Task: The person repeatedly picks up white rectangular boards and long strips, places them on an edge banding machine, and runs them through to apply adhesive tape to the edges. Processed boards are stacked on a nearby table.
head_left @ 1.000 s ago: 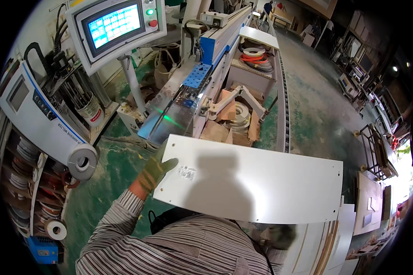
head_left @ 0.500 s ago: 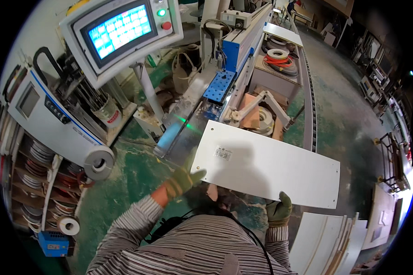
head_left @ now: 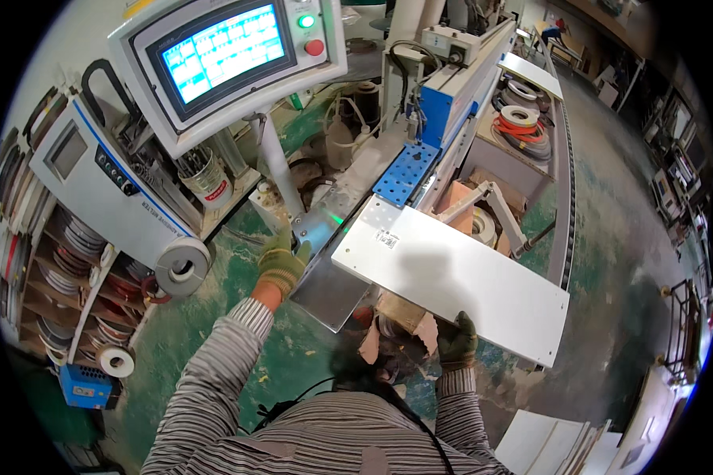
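Observation:
A long white panel (head_left: 483, 297) with small holes near its ends and a printed label (head_left: 386, 239) lies aslant in front of me. Its far left end rests over the machine's metal feed table (head_left: 329, 305), close to a blue perforated plate (head_left: 406, 172). Gloved, my right hand (head_left: 457, 347) grips the panel's near long edge, fingers hidden underneath. My left hand (head_left: 281, 265), also gloved, is off the panel with thumb and fingers apart, beside the left edge of the feed table. A green light spot falls on that table.
A control screen (head_left: 223, 54) with a green and a red button stands at upper left. Rolls of edge strip fill a shelf (head_left: 79, 269) on the left. A roller rail (head_left: 566, 214) runs away on the right. White boards (head_left: 543, 443) lie at lower right; a person (head_left: 554, 32) is far off.
The panel has shifted onto the feed table, toward the blue plate. My left hand has let go of its left corner and moved away left and forward. My right hand still holds the near edge.

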A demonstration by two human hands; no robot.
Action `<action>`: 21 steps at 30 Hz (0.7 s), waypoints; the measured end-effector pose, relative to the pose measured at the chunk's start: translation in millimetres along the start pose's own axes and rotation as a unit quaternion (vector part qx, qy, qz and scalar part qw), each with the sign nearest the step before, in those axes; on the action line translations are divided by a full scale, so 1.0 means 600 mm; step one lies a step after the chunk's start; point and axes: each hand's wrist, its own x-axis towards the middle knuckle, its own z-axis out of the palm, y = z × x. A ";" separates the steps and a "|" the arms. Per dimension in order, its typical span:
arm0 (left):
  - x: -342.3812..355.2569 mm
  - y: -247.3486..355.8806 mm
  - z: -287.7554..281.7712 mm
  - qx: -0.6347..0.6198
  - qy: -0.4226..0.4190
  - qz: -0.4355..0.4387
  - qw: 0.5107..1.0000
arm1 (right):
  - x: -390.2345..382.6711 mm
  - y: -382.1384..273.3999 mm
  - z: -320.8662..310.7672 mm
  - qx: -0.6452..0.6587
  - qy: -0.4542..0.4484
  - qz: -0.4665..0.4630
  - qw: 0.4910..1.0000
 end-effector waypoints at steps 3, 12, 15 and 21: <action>0.012 0.028 0.024 0.023 -0.100 -0.104 0.989 | 0.018 0.013 -0.016 -0.012 0.009 -0.017 1.000; 0.024 0.020 0.028 0.003 -0.101 -0.082 0.992 | 0.017 0.030 0.027 -0.116 0.049 0.012 0.992; 0.020 0.024 0.024 0.027 -0.127 -0.092 0.987 | 0.016 0.027 0.027 -0.123 0.065 0.023 0.990; 0.022 0.023 0.028 0.038 -0.112 -0.088 0.989 | 0.031 0.028 0.030 -0.071 0.044 0.031 0.996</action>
